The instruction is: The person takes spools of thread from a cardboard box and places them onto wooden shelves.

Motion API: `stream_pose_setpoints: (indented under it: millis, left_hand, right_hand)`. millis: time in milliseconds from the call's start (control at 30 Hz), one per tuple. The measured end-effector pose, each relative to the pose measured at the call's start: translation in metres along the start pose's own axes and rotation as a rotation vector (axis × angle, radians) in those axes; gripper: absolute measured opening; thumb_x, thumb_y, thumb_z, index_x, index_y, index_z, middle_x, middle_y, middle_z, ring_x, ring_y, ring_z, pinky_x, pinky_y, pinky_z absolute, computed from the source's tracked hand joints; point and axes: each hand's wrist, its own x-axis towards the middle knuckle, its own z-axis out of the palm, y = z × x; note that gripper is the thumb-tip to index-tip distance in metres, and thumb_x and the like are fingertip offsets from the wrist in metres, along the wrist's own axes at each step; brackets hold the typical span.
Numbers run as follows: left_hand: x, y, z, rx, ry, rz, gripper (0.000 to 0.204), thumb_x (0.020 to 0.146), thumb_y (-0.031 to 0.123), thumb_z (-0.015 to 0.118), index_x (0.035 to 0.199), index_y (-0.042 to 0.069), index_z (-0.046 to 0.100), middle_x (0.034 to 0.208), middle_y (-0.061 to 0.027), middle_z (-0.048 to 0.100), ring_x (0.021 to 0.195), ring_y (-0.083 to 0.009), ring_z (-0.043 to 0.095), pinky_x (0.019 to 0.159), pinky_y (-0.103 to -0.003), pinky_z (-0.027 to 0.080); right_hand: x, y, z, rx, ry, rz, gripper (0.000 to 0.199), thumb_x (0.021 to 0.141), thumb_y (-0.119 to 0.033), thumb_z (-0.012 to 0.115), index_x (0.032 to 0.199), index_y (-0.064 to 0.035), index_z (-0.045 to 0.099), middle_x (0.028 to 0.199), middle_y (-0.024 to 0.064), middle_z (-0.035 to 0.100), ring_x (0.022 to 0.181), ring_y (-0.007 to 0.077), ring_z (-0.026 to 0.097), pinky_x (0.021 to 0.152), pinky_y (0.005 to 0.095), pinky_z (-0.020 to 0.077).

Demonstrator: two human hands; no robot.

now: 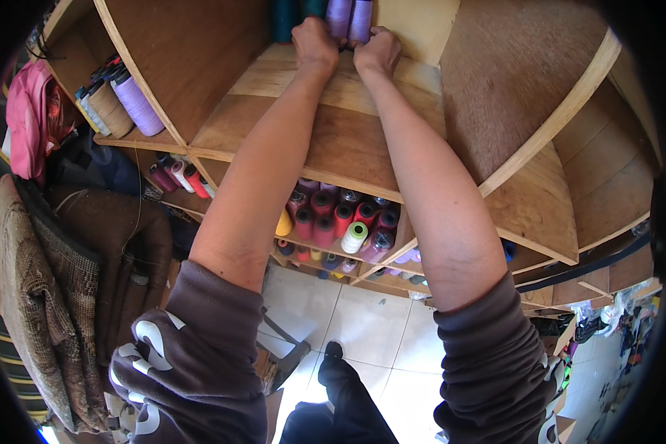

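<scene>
Both my arms reach deep into a wooden shelf compartment [348, 140]. Two purple thread spools [339, 18] stand side by side against its back. My left hand [316, 44] is closed at the lower end of the left purple spool, its fingertips partly hidden. At the base of the right purple spool [360, 21], my right hand [379, 52] is closed in the same way, with the thumb side toward the spool. Dark green thread spools [284, 21] stand just left of the purple pair, close to my left hand.
The compartment to the left holds purple, tan and pale spools [138, 106]. Below my arms, lower shelves carry red, maroon and light green spools [354, 237]. Wooden dividers [551, 115] flank the compartment. Rolled brown fabric [44, 296] and pink cloth [28, 122] are at left; a white tiled floor [362, 325] lies below.
</scene>
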Motion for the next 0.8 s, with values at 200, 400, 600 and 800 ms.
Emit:
stream_pose_setpoints:
  millis: [200, 400, 600, 800]
  left_hand:
    - [-0.003, -0.004, 0.001, -0.064, -0.007, -0.003, 0.020, 0.068, 0.010, 0.082, 0.080, -0.002, 0.071, 0.089, -0.0251, 0.069, 0.089, -0.0378, 0.068, 0.080, -0.042, 0.055]
    - [-0.003, -0.007, 0.011, -0.014, -0.031, 0.128, 0.013, 0.073, 0.004, 0.075, 0.082, -0.002, 0.069, 0.091, -0.0244, 0.069, 0.092, -0.0385, 0.067, 0.081, -0.042, 0.054]
    - [0.008, -0.028, 0.029, 0.044, 0.109, 0.231, 0.007, 0.070, 0.003, 0.068, 0.077, 0.003, 0.066, 0.082, -0.0198, 0.068, 0.082, -0.0376, 0.067, 0.079, -0.042, 0.053]
    - [0.010, -0.033, 0.032, 0.109, -0.002, 0.231, 0.008, 0.069, 0.003, 0.069, 0.077, 0.003, 0.068, 0.082, -0.0194, 0.069, 0.081, -0.0371, 0.067, 0.078, -0.042, 0.054]
  right_hand:
    - [-0.002, -0.001, 0.002, -0.032, -0.028, 0.054, 0.036, 0.074, -0.003, 0.071, 0.109, 0.0054, 0.065, 0.102, 0.0180, 0.070, 0.099, 0.0269, 0.068, 0.091, 0.0327, 0.0515]
    - [0.004, 0.016, 0.006, 0.007, 0.003, -0.048, 0.040, 0.074, -0.005, 0.071, 0.112, 0.0038, 0.064, 0.101, 0.0190, 0.070, 0.100, 0.0296, 0.067, 0.091, 0.0352, 0.0516]
    - [0.001, -0.012, -0.001, -0.177, -0.111, 0.059, 0.040, 0.081, -0.011, 0.071, 0.116, -0.0002, 0.055, 0.112, 0.0228, 0.064, 0.106, 0.0362, 0.063, 0.093, 0.0433, 0.0503]
    - [0.003, 0.001, 0.008, -0.190, -0.075, 0.098, 0.044, 0.079, -0.019, 0.077, 0.111, 0.0017, 0.055, 0.109, 0.0206, 0.064, 0.105, 0.0366, 0.062, 0.091, 0.0435, 0.0515]
